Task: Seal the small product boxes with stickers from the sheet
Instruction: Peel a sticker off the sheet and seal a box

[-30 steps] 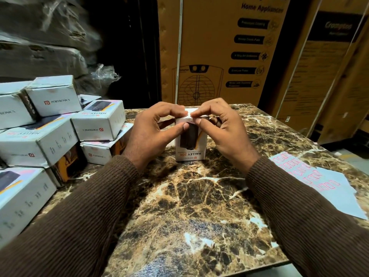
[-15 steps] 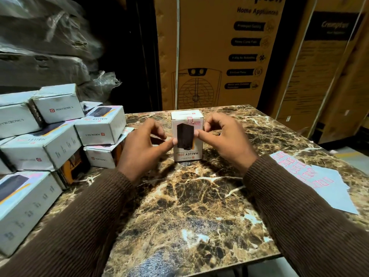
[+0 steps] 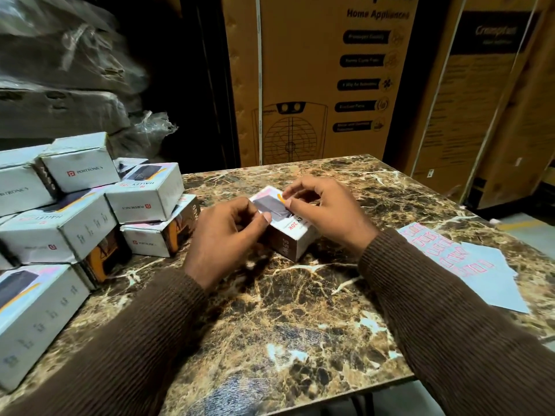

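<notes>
Setting: stockroom or warehouse packing area.
Evidence: tall brown appliance cartons (image 3: 324, 79) printed "Home Appliances" with a fan-grille drawing, standing upright along the back; a further printed carton (image 3: 486, 94) beside them at right. Plastic-wrapped bundles (image 3: 60, 85) stacked at upper left. Heap of small white retail boxes (image 3: 81, 205), branded "Portronics", piled on the left of a brown marble-patterned surface (image 3: 300, 310). Sheet of red-printed stickers (image 3: 462, 259) lying on the right of the surface. Lighting dim; a dark gap between the stacks.
</notes>
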The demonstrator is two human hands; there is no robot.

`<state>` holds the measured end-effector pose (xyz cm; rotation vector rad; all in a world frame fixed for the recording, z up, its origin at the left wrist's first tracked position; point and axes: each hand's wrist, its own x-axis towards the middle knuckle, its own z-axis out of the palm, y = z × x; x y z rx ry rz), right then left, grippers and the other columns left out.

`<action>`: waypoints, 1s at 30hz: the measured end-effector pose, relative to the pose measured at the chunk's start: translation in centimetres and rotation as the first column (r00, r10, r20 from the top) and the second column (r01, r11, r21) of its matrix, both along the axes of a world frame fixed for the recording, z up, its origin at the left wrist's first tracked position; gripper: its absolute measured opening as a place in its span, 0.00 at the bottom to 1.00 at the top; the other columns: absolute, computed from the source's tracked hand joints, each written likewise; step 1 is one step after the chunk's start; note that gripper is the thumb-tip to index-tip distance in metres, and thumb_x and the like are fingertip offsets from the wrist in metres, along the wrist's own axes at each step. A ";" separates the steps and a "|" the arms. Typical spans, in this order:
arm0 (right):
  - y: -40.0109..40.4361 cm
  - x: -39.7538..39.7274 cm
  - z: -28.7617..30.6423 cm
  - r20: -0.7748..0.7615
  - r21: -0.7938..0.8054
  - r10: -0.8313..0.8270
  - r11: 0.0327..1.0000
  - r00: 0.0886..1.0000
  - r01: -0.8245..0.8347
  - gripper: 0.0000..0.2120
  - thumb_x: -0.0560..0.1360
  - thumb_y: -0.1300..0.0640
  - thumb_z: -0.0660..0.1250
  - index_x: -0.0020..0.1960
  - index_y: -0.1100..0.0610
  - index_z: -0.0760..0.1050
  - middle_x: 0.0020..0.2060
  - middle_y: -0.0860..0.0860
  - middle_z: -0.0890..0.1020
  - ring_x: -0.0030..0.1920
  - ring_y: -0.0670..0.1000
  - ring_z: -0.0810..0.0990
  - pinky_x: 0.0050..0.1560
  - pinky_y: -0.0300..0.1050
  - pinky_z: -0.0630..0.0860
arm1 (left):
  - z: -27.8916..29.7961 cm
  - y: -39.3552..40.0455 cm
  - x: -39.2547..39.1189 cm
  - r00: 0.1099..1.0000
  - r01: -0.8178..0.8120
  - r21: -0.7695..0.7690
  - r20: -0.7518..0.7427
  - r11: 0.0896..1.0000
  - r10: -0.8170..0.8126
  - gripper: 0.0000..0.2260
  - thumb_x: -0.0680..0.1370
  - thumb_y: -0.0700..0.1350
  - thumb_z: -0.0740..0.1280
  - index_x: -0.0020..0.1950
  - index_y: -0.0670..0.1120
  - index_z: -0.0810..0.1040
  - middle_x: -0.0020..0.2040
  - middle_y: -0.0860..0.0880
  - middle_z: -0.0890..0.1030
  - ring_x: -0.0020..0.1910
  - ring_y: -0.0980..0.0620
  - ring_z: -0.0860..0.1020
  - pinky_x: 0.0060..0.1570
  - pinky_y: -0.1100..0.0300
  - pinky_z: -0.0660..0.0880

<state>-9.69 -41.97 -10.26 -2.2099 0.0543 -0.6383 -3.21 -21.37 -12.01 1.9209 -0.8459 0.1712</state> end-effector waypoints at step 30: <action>-2.0 -1.2 1.1 -0.086 -0.505 -0.140 0.860 0.986 0.078 0.03 0.81 0.55 0.67 0.51 0.47 0.77 0.53 0.43 0.76 0.58 0.45 0.73 0.63 0.47 0.74 | 1.2 -0.9 4.9 0.952 0.154 -0.017 -0.264 0.988 -0.153 0.06 0.80 0.41 0.75 0.51 0.39 0.83 0.43 0.44 0.84 0.38 0.52 0.79 0.37 0.60 0.78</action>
